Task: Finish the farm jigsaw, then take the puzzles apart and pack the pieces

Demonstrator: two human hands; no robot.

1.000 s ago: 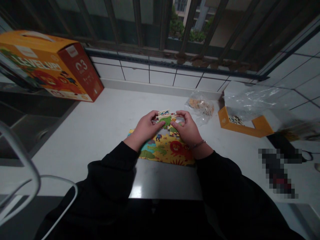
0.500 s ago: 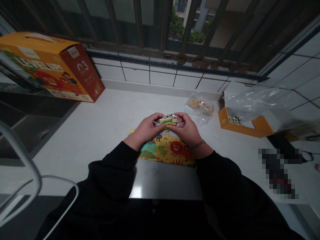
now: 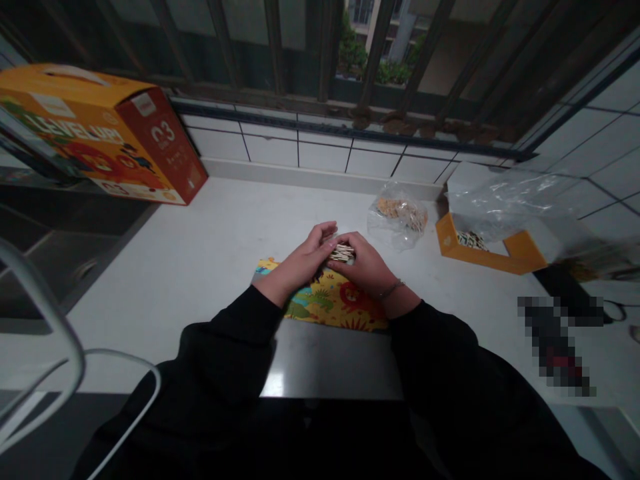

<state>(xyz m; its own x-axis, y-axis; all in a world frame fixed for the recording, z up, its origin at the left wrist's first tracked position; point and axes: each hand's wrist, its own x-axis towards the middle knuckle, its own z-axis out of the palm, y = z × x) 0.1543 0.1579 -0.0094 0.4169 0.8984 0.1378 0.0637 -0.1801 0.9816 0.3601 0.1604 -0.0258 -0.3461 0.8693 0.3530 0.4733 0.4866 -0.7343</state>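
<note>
Over the counter my right hand (image 3: 364, 260) is closed around a stack of thin printed puzzle pieces (image 3: 342, 253), their pale edges facing up. My left hand (image 3: 311, 252) lies against the left side of this stack, its fingers stretched out and its thumb near the top edge. Beneath both hands is a colourful picture sheet (image 3: 320, 303) with a lion and a crocodile on yellow. Part of the sheet and the lower part of the stack are hidden by my hands.
A large orange box (image 3: 100, 133) stands at the back left beside the dark sink (image 3: 30, 267). Behind the right hand lies a clear bag of pieces (image 3: 400, 212). An open orange-and-white box (image 3: 500, 260) holds more pieces at right. A white cable (image 3: 120, 357) loops at left.
The stack has turned from showing its printed faces to showing its edges. My left hand has loosened and straightened its fingers, while the right has wrapped around the stack.
</note>
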